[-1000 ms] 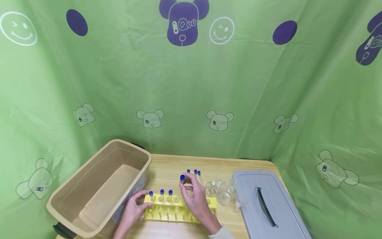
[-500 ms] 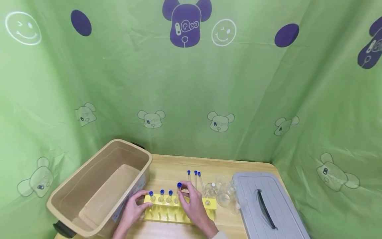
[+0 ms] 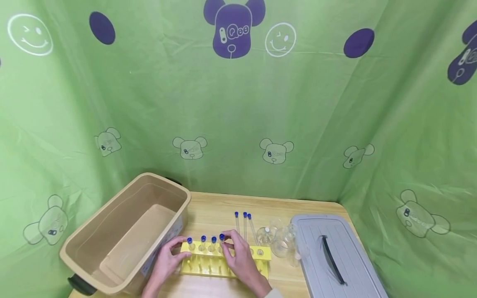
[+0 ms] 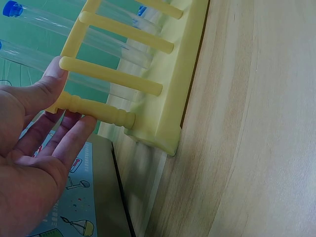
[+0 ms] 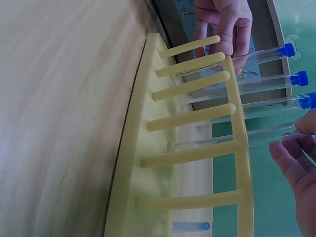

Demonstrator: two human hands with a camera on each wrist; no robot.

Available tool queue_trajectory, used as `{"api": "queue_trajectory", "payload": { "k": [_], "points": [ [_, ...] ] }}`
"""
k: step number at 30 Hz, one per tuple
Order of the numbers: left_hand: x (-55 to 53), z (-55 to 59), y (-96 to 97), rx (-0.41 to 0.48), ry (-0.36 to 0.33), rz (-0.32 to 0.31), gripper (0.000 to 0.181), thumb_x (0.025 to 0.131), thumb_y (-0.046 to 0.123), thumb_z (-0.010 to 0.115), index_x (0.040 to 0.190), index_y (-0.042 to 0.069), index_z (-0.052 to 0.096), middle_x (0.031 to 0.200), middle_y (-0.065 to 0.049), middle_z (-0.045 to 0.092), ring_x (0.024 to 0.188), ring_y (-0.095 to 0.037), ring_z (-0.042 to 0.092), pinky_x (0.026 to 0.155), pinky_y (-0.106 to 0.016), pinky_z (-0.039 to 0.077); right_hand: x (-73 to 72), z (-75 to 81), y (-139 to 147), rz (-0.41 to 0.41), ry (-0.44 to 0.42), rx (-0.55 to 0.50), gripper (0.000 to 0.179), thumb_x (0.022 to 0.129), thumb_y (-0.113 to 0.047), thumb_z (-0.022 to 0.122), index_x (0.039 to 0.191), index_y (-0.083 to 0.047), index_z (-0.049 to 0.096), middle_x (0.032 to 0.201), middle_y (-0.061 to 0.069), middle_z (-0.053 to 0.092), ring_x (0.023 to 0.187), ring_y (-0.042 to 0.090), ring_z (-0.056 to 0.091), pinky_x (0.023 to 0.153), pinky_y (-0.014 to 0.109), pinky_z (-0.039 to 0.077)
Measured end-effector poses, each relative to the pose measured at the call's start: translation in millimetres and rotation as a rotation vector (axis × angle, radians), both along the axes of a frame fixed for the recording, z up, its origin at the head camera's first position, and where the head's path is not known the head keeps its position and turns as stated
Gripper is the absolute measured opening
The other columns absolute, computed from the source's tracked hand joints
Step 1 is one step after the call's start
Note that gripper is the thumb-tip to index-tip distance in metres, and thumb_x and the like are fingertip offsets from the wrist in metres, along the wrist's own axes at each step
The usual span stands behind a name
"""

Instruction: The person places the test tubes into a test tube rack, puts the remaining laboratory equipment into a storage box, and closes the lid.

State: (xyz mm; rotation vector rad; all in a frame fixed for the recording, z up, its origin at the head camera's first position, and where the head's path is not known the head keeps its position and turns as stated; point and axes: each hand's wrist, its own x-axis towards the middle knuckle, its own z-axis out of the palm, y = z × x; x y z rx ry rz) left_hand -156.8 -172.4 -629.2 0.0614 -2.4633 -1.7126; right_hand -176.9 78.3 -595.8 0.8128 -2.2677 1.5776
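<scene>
A yellow test tube rack (image 3: 208, 271) stands on the wooden table. My left hand (image 3: 166, 260) grips its left end, thumb at the top bar and fingers behind the end post (image 4: 103, 111) in the left wrist view. Three clear test tubes (image 3: 203, 240) with blue caps stand in the holes at that end. With thumb and fingers, my right hand (image 3: 240, 256) pinches another blue-capped test tube (image 3: 222, 237) near its top. In the right wrist view this tube (image 5: 259, 134) passes through the top bar, its lower end near the rack's base.
Left of the rack is a tan bin (image 3: 124, 198) with dark handles. Behind the rack lie three blue-capped tubes (image 3: 245, 225). Clear glassware (image 3: 281, 244) clusters to the right, beside a grey lid (image 3: 313, 248) with a black handle. Green curtain (image 3: 231, 111) surrounds the table.
My right hand has brought the pinched test tube left and down, from above the rack into a hole beside the three standing tubes. The left hand keeps its grip on the rack.
</scene>
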Motion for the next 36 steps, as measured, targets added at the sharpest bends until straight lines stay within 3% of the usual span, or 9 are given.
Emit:
{"api": "queue_trajectory", "payload": {
  "k": [29, 36],
  "points": [
    [-2.4, -3.8, -1.5, 0.017, 0.003, -0.008, 0.049, 0.071, -0.003, 0.087, 0.117, -0.001, 0.071, 0.121, -0.02, 0.069, 0.107, -0.039, 0.068, 0.098, -0.048, 0.056, -2.3, -8.8, 0.9, -0.002, -0.008, 0.01, 0.041, 0.086, 0.016, 0.071, 0.118, -0.005, 0.058, 0.11, 0.003, 0.067, 0.101, 0.024, 0.069, 0.084, 0.025, 0.061],
    [-1.1, -4.2, -1.6, -0.004, 0.003, -0.012, 0.05, 0.071, -0.002, 0.087, 0.118, -0.002, 0.07, 0.122, -0.021, 0.069, 0.107, -0.038, 0.068, 0.097, -0.049, 0.056, -0.2, -8.5, 5.5, 0.03, 0.018, -0.004, 0.042, 0.088, 0.012, 0.071, 0.125, 0.0, 0.056, 0.111, 0.012, 0.067, 0.101, 0.033, 0.069, 0.084, 0.028, 0.061]
  ]
}}
